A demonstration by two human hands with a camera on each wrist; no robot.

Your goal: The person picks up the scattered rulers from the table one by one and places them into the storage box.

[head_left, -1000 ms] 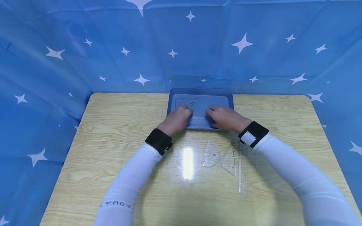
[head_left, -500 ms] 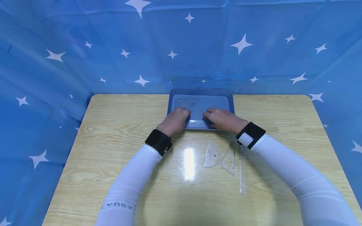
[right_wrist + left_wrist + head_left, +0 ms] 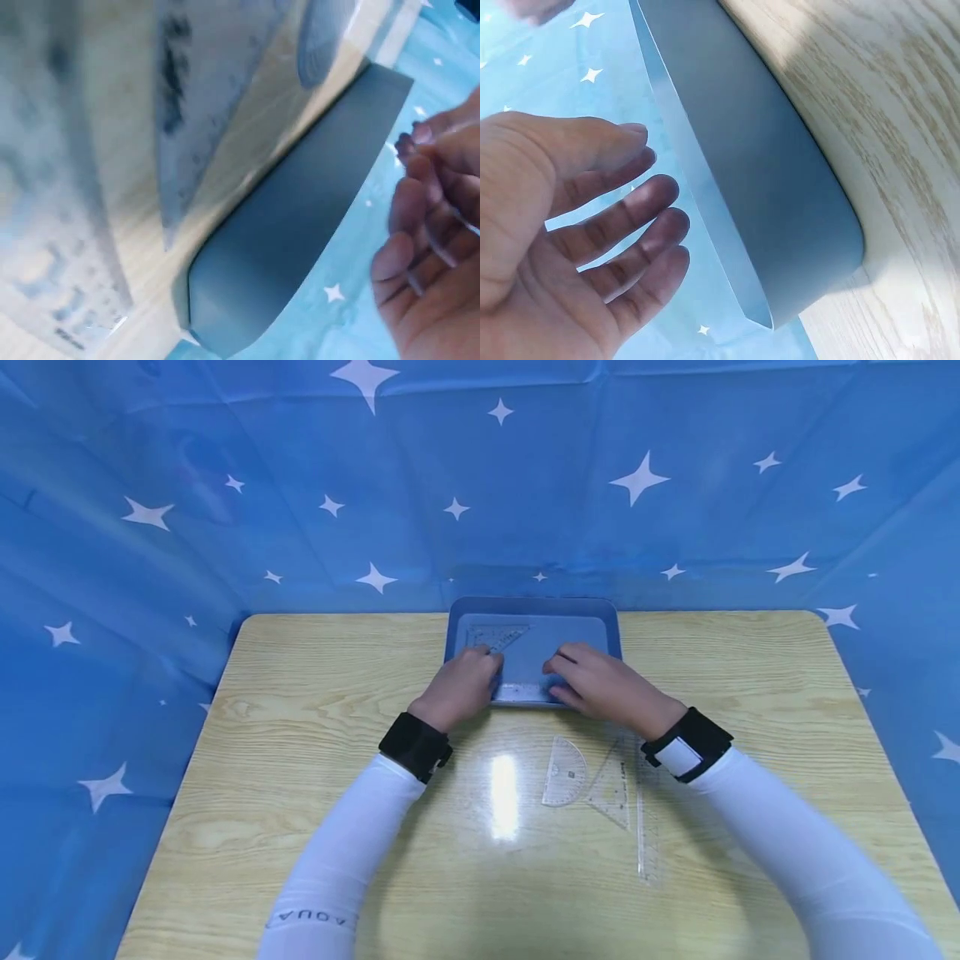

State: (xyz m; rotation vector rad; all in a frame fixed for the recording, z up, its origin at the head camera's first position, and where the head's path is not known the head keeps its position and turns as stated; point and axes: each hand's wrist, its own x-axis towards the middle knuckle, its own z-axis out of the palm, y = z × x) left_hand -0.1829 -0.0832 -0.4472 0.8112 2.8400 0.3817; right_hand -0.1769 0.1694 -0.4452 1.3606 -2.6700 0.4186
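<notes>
In the head view, a blue tray (image 3: pixel 558 631) stands at the table's far edge. A clear set square (image 3: pixel 495 635) lies at its back left, and a clear ruler-like strip (image 3: pixel 521 692) lies along its near side. Over the tray's near left part is my left hand (image 3: pixel 461 683), fingers loosely bent; the left wrist view shows nothing between them. My right hand (image 3: pixel 600 683) is over the near right part, thumb and fingers parted around nothing, close to the strip's right end. Whether either hand touches the strip is hidden.
On the wooden table (image 3: pixel 315 735) in front of the tray lie a clear protractor (image 3: pixel 565 772), another set square (image 3: pixel 611 785) and a long clear ruler (image 3: pixel 647 827), partly under the right forearm. A blue star-patterned cloth (image 3: pixel 540 468) hangs behind.
The clear strip between the hands has come to lie along the tray's near side. My right hand's fingers have spread, and its wrist has shifted slightly right and nearer. My left hand has barely moved.
</notes>
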